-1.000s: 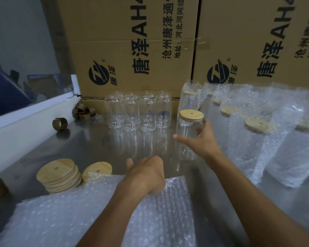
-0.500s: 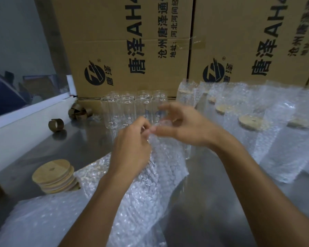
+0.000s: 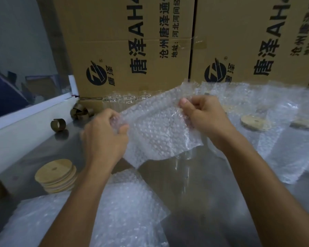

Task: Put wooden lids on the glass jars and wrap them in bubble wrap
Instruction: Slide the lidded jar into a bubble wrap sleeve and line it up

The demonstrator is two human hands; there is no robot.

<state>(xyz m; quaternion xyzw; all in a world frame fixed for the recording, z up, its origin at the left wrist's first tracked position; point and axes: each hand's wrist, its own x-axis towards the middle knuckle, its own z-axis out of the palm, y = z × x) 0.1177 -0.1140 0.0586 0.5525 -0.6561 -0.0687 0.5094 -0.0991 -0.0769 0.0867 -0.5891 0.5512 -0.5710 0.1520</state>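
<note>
A bubble wrap sheet (image 3: pixel 155 129) hangs in the air in front of me, stretched between both hands. My left hand (image 3: pixel 103 138) grips its left edge, and my right hand (image 3: pixel 205 118) pinches its upper right edge. The base of a glass jar (image 3: pixel 187 155) shows below the sheet; its lid is hidden behind the wrap. Several bare glass jars (image 3: pixel 125 102) stand at the back, mostly covered by the sheet. A stack of wooden lids (image 3: pixel 55 175) sits at the left. More bubble wrap (image 3: pixel 89 218) lies near me.
Several wrapped, lidded jars (image 3: pixel 257 125) stand at the right on the steel table (image 3: pixel 212 202). Large cardboard boxes (image 3: pixel 132 47) wall off the back. Brown tape cores (image 3: pixel 58 124) lie at the left by a white ledge (image 3: pixel 25 125).
Both hands have lifted the bubble wrap sheet and pulled it apart, spreading it wide. A second ago the right hand held the lidded jar and the left lay on the wrap pile.
</note>
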